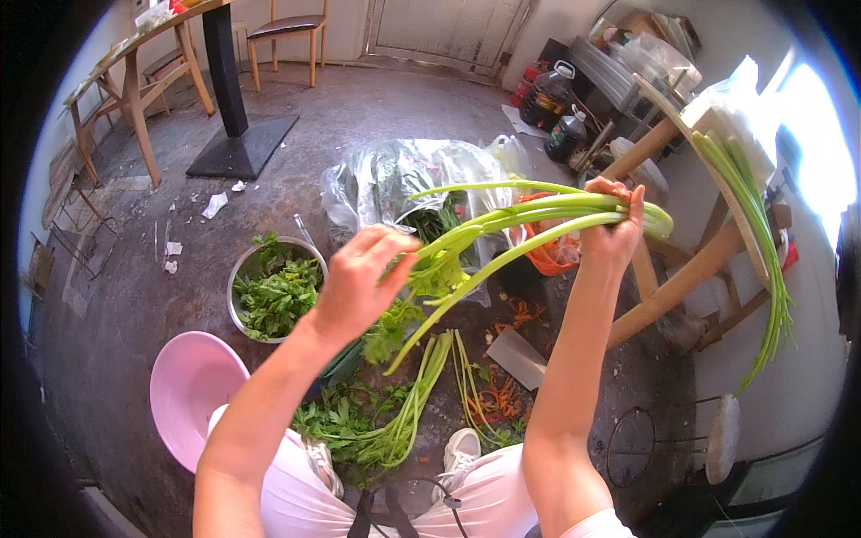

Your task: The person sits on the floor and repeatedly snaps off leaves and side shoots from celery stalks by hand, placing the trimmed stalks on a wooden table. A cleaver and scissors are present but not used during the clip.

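Note:
My right hand [613,218] grips a bunch of celery [518,216] near its pale base and holds it up above the floor. The stalks slant down to the left, and one long stalk hangs lower than the others. At the leafy end, my left hand [363,279] has its fingers closed around a stalk, slightly blurred. Below lie cut celery stalks with leaves [410,413] on the floor, between my shoes. A metal bowl [233,296] full of green leaves [279,299] stands left of my left hand. A cleaver-like blade [516,358] lies near my right forearm.
A pink basin [192,397] stands at lower left. Beyond the celery are a clear plastic bag of greens [403,175] and an orange-red bag [555,252]. Orange peelings [498,397] litter the floor. On the right, long green stalks [746,202] hang over a wooden stool [699,282].

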A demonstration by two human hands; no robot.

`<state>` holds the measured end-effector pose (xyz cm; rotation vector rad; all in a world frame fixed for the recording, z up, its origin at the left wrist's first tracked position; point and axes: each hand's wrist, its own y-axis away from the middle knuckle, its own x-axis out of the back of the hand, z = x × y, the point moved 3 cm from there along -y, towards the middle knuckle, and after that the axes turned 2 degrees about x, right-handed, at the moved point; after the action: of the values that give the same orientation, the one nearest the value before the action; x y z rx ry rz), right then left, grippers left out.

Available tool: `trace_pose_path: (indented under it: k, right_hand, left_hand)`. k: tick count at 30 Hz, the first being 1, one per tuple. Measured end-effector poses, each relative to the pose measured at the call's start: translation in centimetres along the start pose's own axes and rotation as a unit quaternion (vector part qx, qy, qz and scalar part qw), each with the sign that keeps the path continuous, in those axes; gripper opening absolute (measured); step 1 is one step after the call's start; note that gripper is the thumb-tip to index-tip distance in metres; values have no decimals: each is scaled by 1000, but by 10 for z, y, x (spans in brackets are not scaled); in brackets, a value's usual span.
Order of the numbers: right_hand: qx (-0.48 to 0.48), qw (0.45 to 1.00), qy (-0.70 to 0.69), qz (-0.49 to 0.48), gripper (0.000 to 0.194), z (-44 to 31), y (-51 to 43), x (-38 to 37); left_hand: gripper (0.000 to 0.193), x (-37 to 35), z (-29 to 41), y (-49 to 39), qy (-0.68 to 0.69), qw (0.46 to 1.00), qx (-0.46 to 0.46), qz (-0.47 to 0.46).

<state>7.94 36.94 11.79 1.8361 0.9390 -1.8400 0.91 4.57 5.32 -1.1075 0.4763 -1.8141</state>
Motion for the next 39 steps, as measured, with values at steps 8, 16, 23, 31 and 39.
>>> trace_pose_path:
  k: [8,16,23,31,39]
  right_hand:
    - [-33,999,10,3,27,24,15,-16]
    - [3,998,61,3,26,25,23,-28]
    - [2,997,71,-15,24,32,29,-35]
    - [9,997,75,-10,24,48,34,-36]
    - [72,981,168,-58,21,53,36,-34]
  left_hand:
    - [40,-3,38,-5,-108,990,-58,63]
    - [26,-2,42,5,-204,972,-115,-23]
    - [23,-7,33,-2,-102,994,19,32]
    - [23,-13,21,-9,-56,995,63,48]
    - [25,-28,7,-2,155,970,182,-42]
